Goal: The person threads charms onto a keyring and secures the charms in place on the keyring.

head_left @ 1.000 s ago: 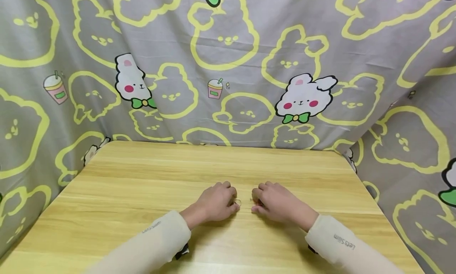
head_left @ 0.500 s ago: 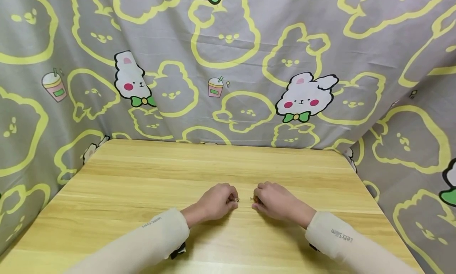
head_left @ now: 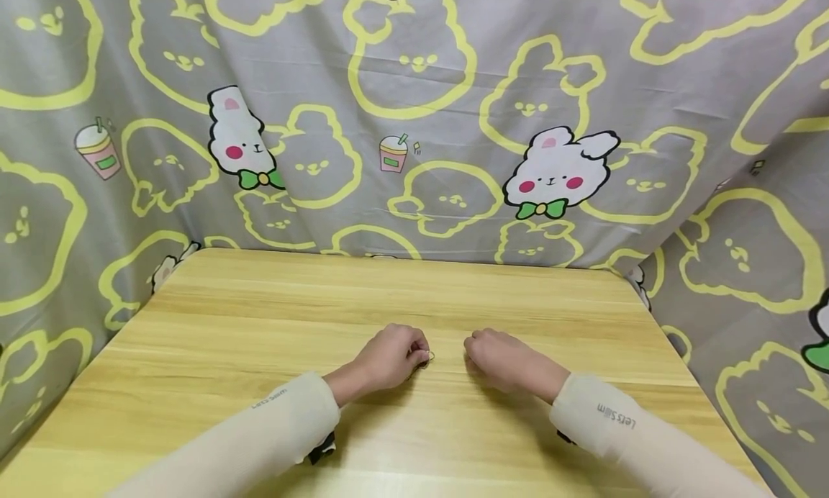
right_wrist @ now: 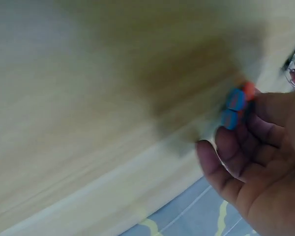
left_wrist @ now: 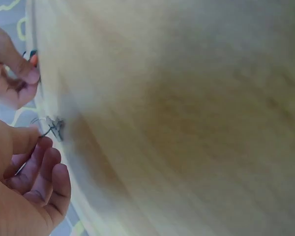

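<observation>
My left hand is over the middle of the table, pinching a thin metal ring between thumb and forefinger. In the left wrist view, small silvery metal pieces, which look like keys, hang at the ring beyond the fingertips. A short gap to the right, my right hand pinches a small blue and orange trinket, best seen in the right wrist view. From the head camera the right hand's fingers hide it. Its exact kind is blurred.
The wood-grain table spreads under both arms. Grey curtains printed with yellow outlines and white rabbits hang behind it and on both sides.
The hands have drawn slightly farther apart. My right hand has turned, so the trinket no longer shows in the head view. The metal ring has shifted in my left fingers.
</observation>
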Available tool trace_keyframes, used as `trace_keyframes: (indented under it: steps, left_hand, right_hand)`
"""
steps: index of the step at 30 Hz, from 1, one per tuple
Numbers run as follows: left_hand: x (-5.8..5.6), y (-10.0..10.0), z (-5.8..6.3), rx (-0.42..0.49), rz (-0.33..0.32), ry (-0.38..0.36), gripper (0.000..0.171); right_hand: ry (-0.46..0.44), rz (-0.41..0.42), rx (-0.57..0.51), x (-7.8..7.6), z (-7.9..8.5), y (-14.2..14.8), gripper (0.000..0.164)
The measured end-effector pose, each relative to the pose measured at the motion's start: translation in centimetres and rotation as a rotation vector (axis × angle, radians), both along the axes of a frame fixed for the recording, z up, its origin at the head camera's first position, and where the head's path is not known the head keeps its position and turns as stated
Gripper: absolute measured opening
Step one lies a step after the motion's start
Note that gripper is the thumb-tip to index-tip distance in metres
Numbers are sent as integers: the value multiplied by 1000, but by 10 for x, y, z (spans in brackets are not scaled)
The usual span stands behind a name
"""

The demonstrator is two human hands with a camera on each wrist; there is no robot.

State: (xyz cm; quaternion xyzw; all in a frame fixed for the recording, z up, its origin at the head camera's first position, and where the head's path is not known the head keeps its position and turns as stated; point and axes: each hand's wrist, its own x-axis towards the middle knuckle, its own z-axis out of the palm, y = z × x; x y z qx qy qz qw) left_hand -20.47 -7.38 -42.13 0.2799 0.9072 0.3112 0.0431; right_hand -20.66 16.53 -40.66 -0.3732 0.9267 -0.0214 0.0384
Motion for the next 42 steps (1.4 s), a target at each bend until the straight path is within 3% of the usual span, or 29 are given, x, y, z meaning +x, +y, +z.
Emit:
trace_keyframes:
  steps: [3,8,16,21,24,27,34,42]
  left_hand:
    - [-2,-2,3,19,15,16,11]
    - [-5,-6,8,59,34,16,10]
    - [-7,-8,13,124,46,-28,10]
    - [-9,-8,16,150,43,-36,11]
    - [-10,-7,18,155,48,-45,11]
    - [-10,-8,21,164,51,-55,11]
    - [-12,-7,25,197,60,-53,12]
    - [-11,-2,25,232,59,-53,10]
  right_hand:
    - [-104,1,6,-4,5,3,18]
    - [-391,-45,-204,-18,9,14,20]
    - [-874,-260,-723,-28,9,23,26]
    - [-1094,-382,-1109,-30,8,19,25]
    - [-1106,-429,-1258,-30,8,17,22]
    - [-1087,-469,-1311,-30,8,15,19]
    - [-1062,-490,-1349,-29,9,13,18]
    - [-899,-510,-1277,-26,14,5,29]
